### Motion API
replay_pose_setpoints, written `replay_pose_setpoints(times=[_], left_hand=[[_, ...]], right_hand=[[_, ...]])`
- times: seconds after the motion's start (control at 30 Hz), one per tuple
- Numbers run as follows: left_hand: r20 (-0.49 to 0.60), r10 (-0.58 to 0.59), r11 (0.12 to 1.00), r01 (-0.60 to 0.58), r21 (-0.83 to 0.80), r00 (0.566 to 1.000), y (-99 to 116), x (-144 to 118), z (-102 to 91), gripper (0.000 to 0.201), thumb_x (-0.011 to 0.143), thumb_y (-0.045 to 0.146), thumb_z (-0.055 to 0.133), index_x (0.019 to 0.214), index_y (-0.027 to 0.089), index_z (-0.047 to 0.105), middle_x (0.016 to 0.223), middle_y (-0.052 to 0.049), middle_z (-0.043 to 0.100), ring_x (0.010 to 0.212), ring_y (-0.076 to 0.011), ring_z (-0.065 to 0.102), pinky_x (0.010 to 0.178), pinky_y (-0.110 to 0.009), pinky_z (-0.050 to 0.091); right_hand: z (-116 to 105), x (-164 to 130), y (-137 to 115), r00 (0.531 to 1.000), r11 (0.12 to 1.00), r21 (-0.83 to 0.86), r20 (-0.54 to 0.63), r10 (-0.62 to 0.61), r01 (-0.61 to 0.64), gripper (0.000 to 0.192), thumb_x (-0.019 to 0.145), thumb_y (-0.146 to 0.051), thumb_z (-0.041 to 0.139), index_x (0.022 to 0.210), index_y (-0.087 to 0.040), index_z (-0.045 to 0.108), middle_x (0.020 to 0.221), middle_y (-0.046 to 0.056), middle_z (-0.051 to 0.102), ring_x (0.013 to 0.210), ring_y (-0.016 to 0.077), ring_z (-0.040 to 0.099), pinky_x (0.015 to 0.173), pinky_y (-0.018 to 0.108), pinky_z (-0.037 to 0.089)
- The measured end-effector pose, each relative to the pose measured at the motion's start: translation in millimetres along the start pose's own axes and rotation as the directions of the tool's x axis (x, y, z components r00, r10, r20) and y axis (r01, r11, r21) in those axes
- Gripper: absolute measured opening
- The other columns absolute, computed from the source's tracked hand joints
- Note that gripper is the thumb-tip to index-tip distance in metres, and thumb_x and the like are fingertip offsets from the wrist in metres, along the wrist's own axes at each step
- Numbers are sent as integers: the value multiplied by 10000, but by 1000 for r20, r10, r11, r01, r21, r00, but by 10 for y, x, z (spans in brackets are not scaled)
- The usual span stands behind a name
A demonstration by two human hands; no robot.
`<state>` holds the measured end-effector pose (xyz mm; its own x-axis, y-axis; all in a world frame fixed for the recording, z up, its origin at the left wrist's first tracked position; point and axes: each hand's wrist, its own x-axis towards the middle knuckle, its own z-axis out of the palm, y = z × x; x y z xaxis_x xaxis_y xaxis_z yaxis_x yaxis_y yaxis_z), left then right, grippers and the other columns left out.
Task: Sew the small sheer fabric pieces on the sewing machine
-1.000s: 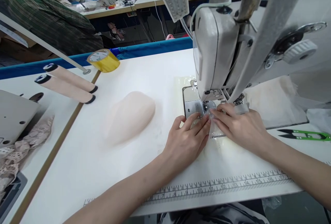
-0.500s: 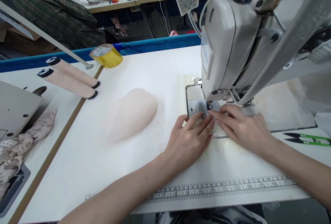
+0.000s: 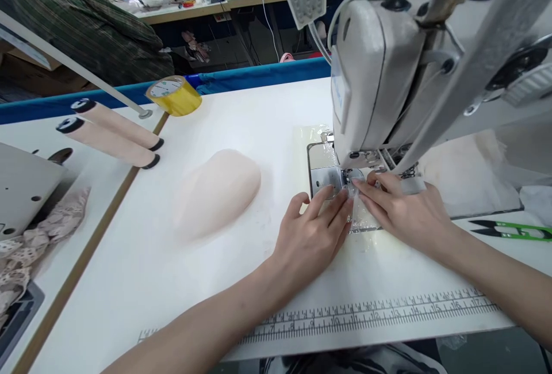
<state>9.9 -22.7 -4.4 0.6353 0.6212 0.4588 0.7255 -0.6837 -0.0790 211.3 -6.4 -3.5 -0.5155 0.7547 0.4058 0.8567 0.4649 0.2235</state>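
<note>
Both hands are at the needle area of a white sewing machine (image 3: 377,75). My left hand (image 3: 308,236) rests palm down at the front of the metal needle plate (image 3: 326,177), its outer fingers bent and its index finger and thumb close together. To the right of the presser foot (image 3: 346,175), my right hand (image 3: 407,207) has its fingers drawn together, tips pointing at the foot. Something thin and see-through shows between the hands, too small to name. A beige moulded bra cup (image 3: 222,190) lies on the white table to the left.
Two beige thread spools (image 3: 107,142) and a yellow tape roll (image 3: 175,96) lie at the back left. Green thread snips (image 3: 513,229) rest right of my right hand. A printed ruler (image 3: 362,316) runs along the front edge. A person in a plaid garment (image 3: 81,29) is beyond.
The fingertips of my two hands, touching before, are now slightly apart, with the right ones a little higher by the presser foot. The whole view has shifted slightly.
</note>
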Motion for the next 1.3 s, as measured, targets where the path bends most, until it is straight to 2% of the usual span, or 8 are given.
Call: replay_pose_setpoints(times=[0.23, 0.43, 0.7, 1.1, 1.2, 1.3], left_hand=[[19, -3, 999, 2, 50, 1000, 28, 16, -20, 271, 942, 242, 487, 1172, 181, 617, 1201, -31, 659, 1171, -216, 532, 829, -378, 361], [8, -15, 998, 14, 63, 1000, 27, 37, -5, 235, 944, 256, 494, 1117, 194, 640, 1162, -36, 679, 1172, -202, 538, 831, -377, 360], [23, -24, 998, 23, 56, 999, 24, 38, -3, 243, 949, 258, 487, 1135, 198, 631, 1185, -41, 667, 1181, -188, 532, 831, -370, 365], [40, -26, 999, 25, 38, 999, 26, 55, -18, 268, 934, 232, 492, 1166, 190, 621, 1195, -69, 659, 1181, -228, 528, 838, -379, 374], [35, -33, 999, 32, 37, 999, 9, 67, -3, 273, 935, 242, 493, 1175, 191, 616, 1201, -68, 655, 1188, -223, 524, 847, -378, 369], [33, -39, 999, 38, 36, 999, -4, 70, 16, 281, 945, 258, 478, 1189, 194, 602, 1217, -67, 647, 1197, -215, 513, 852, -376, 361]], right_hand=[[30, 27, 34, 1000, 1000, 24, -9, -17, 18, 306, 949, -317, 452, 1158, -263, 670, 797, 62, 671, 668, 167, 565, 562, 304, 311], [75, 28, 48, 999, 999, 20, -18, -31, 31, 319, 949, -320, 456, 1196, -255, 646, 800, 69, 672, 693, 183, 588, 569, 314, 316], [53, 17, 53, 1000, 1000, 20, -13, -16, 16, 309, 947, -311, 461, 1176, -262, 662, 831, 70, 681, 693, 177, 598, 570, 311, 330], [64, 33, 67, 999, 999, 37, 37, -16, 15, 299, 943, -296, 476, 1181, -272, 654, 887, 69, 680, 764, 190, 596, 646, 314, 351], [84, 33, 88, 1000, 1000, 1, 7, -31, 31, 295, 934, -278, 491, 1177, -255, 658, 806, 56, 670, 699, 183, 571, 649, 315, 343], [59, 28, 110, 994, 999, -3, -99, -48, 48, 264, 922, -258, 514, 1123, -252, 685, 686, 23, 641, 602, 158, 524, 643, 306, 344]])
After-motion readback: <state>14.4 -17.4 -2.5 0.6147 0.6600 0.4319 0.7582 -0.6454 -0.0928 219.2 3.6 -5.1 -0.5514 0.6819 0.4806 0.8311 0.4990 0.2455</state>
